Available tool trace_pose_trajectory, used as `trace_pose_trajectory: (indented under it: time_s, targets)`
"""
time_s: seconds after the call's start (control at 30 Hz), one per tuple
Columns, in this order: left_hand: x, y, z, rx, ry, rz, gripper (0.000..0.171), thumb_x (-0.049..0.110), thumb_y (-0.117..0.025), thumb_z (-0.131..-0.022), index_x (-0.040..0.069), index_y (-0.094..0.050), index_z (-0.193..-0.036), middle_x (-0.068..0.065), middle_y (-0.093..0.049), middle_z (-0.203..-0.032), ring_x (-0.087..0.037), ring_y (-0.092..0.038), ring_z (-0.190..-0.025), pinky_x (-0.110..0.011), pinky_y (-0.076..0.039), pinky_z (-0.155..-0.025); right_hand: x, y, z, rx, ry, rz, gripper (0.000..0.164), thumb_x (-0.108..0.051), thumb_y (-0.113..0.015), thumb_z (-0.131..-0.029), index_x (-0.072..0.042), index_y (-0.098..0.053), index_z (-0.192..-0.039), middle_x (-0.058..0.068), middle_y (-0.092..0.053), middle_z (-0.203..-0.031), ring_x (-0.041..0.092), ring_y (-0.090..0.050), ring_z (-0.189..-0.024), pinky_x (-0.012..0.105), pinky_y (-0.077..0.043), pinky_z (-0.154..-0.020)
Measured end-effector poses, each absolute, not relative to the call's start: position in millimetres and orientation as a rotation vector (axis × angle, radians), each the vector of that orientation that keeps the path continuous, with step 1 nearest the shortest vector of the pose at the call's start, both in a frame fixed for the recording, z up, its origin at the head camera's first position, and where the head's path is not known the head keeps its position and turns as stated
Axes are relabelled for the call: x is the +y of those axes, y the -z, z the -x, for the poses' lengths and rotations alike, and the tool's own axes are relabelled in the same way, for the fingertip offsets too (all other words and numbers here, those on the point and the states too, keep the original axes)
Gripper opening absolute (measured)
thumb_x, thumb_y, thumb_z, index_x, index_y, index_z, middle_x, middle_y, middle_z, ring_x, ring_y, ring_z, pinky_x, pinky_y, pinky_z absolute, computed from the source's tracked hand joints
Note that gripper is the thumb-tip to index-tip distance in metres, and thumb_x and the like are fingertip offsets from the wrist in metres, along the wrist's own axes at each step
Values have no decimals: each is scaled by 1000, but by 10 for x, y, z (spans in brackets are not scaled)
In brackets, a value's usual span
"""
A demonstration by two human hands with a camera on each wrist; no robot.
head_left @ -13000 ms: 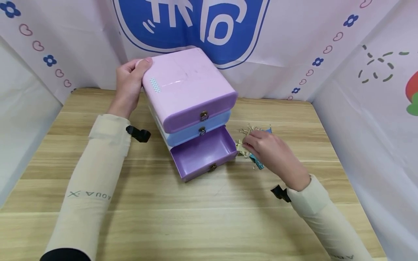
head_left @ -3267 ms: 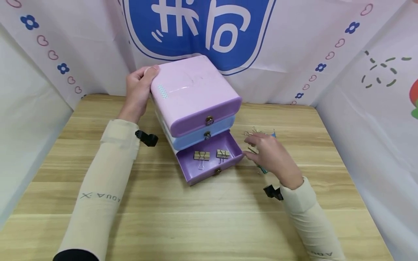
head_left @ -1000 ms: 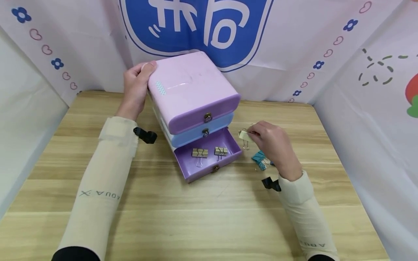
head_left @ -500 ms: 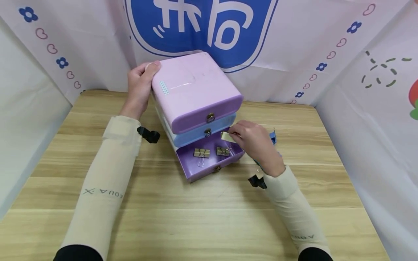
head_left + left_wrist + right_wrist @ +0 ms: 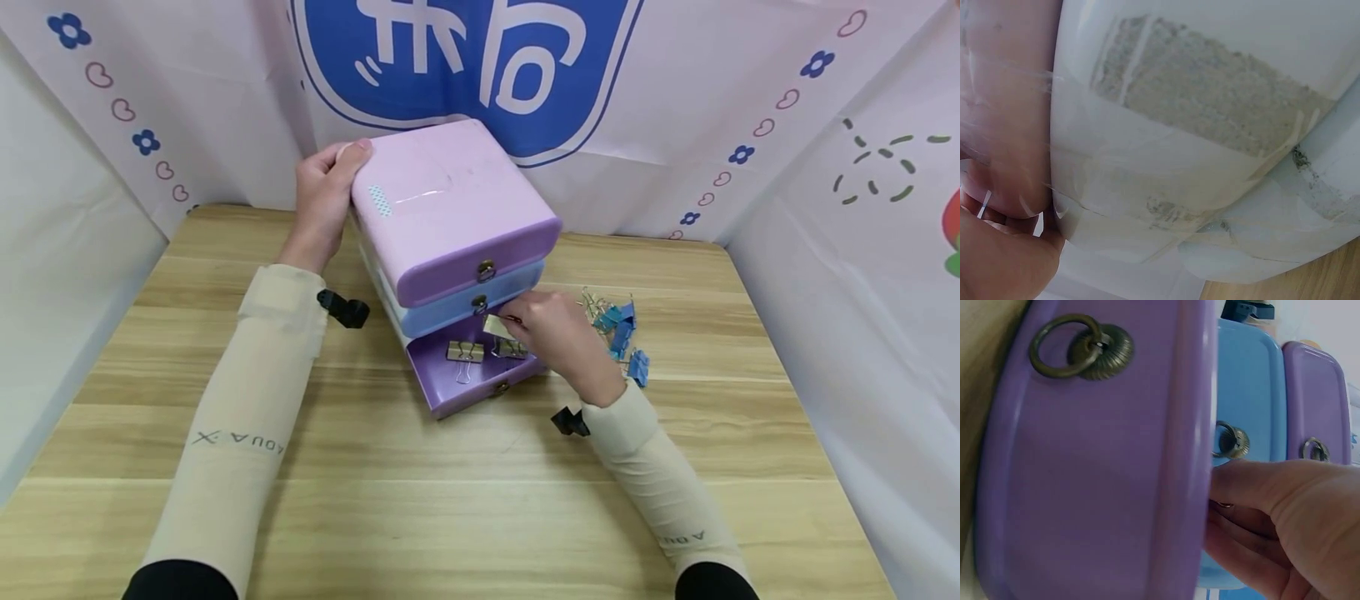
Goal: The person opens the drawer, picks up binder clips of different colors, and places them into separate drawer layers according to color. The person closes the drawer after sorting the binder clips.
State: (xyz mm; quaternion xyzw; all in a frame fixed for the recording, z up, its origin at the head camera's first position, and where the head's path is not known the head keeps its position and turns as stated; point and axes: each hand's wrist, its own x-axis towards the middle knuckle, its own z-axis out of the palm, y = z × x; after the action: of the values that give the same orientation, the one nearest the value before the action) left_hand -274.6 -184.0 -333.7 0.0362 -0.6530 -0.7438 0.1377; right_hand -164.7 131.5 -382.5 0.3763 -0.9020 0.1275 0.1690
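While right hand (image 5: 558,333) pinches a gold binder clip (image 5: 495,326), left hand (image 5: 324,200) grips the cabinet (image 5: 457,200) at 10 o'clock. Clip's likely light, stiff, slick; best pinched at one end.

Surroundings of the work area, head view. A pale wood-grain table (image 5: 450,517), streaked from side to side, extends back to a white backdrop (image 5: 667,50). A blue emblem (image 5: 471,87), cropped by the upper frame edge, bears white characters (image 5: 419,42). Blue flowers (image 5: 146,142) and reddish heart outlines (image 5: 123,110) form two columns, one on either side. White side panels (image 5: 67,217) flank the table; the right-hand one carries dark green dashes (image 5: 872,185) and a partly cropped red-and-green motif (image 5: 952,223).
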Motion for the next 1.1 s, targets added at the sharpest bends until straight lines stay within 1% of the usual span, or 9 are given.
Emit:
trace_pose_trajectory:
  time_s: [0.2,0.3,0.47,0.6,0.73,0.87,0.93,1.03,1.1]
  targets:
    - [-1838,3335,2754,-1877,2162,-106,21,35,-77,-96,15,-79,-100,5,-70,-92,-9,-59,-86,-21,-48,-71,1248,3878,1651,-2574,-320,-1102,8,-14,-77,-96,-10,-82,-102,5,-81,-96,19,-76,-76,33,-62,-67]
    - [-1837,3329,2750,-1880,2162,-113,22,35,-77,-96,15,-79,-101,5,-70,-93,-9,-60,-86,-21,-48,-71,1223,3906,1655,-2606,-281,-1088,6,-16,-76,-98,-12,-81,-98,3,-81,-93,18,-74,-72,32,-60,-63]
    - [-1831,3326,2741,-1882,2165,-115,22,35,-77,-96,15,-79,-103,5,-70,-92,-9,-60,-85,-21,-48,-70,1196,3965,1667,-2673,-235,-1056,11,-18,-72,-101,-14,-78,-92,3,-78,-92,16,-69,-65,29,-57,-58]
    - [-1830,3331,2737,-1874,2164,-105,21,35,-77,-96,15,-80,-101,5,-70,-91,-9,-60,-84,-21,-48,-69,1170,3992,1680,-2681,-230,-1067,10,-17,-71,-101,-14,-78,-94,5,-78,-96,19,-71,-70,31,-59,-61]
    - [-1828,3334,2733,-1880,2165,-111,21,35,-77,-96,15,-79,-101,5,-70,-91,-9,-59,-85,-21,-47,-70,1149,4002,1691,-2678,-254,-1111,9,-12,-71,-100,-11,-78,-95,6,-78,-98,20,-73,-77,33,-61,-70]
    - [-1825,3336,2731,-1883,2165,-117,21,35,-76,-96,15,-79,-100,5,-69,-91,-9,-59,-86,-21,-47,-70,1142,3989,1684,-2703,-281,-1137,7,-12,-74,-98,-10,-79,-102,5,-79,-104,21,-76,-85,35,-63,-78]
    - [-1821,3337,2732,-1883,2164,-117,20,35,-77,-96,15,-79,-100,5,-69,-91,-9,-59,-85,-20,-47,-70,1150,3973,1670,-2716,-302,-1140,11,-13,-76,-97,-9,-79,-106,5,-80,-108,22,-77,-89,36,-63,-81]
    - [-1817,3336,2735,-1877,2159,-109,20,35,-77,-96,15,-79,-98,5,-69,-90,-9,-59,-85,-20,-47,-69,1181,3930,1637,-2704,-292,-1138,15,-16,-78,-96,-10,-79,-109,5,-80,-109,22,-78,-89,36,-64,-80]
    - [-1816,3336,2738,-1871,2155,-102,20,35,-77,-96,15,-79,-97,5,-69,-90,-9,-59,-84,-20,-47,-68,1211,3892,1610,-2690,-293,-1140,16,-17,-79,-96,-10,-80,-110,5,-80,-109,21,-78,-87,34,-64,-76]
